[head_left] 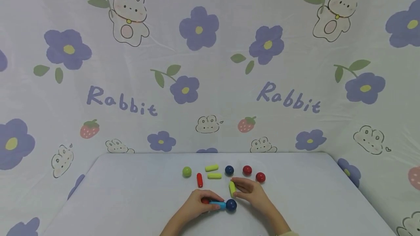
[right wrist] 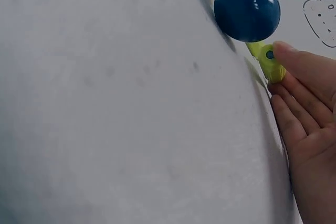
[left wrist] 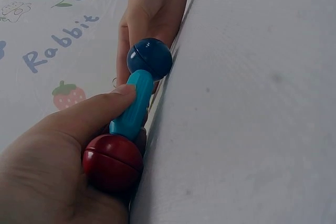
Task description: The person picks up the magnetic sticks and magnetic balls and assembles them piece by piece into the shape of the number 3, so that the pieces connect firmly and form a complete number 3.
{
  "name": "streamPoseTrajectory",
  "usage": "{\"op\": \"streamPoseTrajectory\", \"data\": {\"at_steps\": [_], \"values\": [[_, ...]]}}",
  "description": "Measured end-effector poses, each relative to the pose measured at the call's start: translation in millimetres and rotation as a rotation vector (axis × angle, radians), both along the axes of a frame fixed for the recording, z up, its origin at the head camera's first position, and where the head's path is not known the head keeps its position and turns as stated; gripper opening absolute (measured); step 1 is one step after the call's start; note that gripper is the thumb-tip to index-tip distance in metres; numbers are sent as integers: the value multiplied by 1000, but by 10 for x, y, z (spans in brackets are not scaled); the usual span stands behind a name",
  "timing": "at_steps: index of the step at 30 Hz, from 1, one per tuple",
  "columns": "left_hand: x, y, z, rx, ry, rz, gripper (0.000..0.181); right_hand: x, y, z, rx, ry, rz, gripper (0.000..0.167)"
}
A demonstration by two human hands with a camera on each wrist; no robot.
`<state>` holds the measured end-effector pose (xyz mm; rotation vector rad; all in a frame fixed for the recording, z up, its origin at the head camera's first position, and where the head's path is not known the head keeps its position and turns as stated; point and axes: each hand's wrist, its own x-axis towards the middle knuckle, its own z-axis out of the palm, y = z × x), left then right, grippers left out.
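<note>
My left hand point(head_left: 194, 206) pinches a light blue stick point(left wrist: 134, 106) between thumb and fingers, low over the near part of the white table. A red ball point(left wrist: 113, 163) sits at the stick's near end, partly covered by the hand in the head view. At the other end is a dark blue ball point(head_left: 231, 205), joined to the stick in one line. My right hand point(head_left: 255, 194) holds a yellow-green stick point(head_left: 232, 189) by thumb and fingers, just beyond the dark blue ball. In the right wrist view, a dark round spot shows on that stick's end.
Beyond the hands on the white table point(head_left: 131, 192) lie a green ball point(head_left: 187, 172), a red stick point(head_left: 199, 180), two yellow-green sticks point(head_left: 214, 176), another dark blue ball point(head_left: 229, 170) and two red balls point(head_left: 247, 170). A rabbit-and-flower cloth point(head_left: 210, 65) hangs behind.
</note>
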<state>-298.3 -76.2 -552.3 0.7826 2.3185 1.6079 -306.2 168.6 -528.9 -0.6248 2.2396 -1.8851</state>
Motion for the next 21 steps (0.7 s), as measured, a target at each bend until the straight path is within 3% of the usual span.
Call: {"op": "streamPoseTrajectory", "data": {"at_steps": [10,21], "values": [[-1,5,-1,-5,-5,2,19,-38,-3,-193,-69,-19,-65,56],[-5,1,-2,16,21,-9,19,33,-61,-146,-69,-64,-88,53]]}}
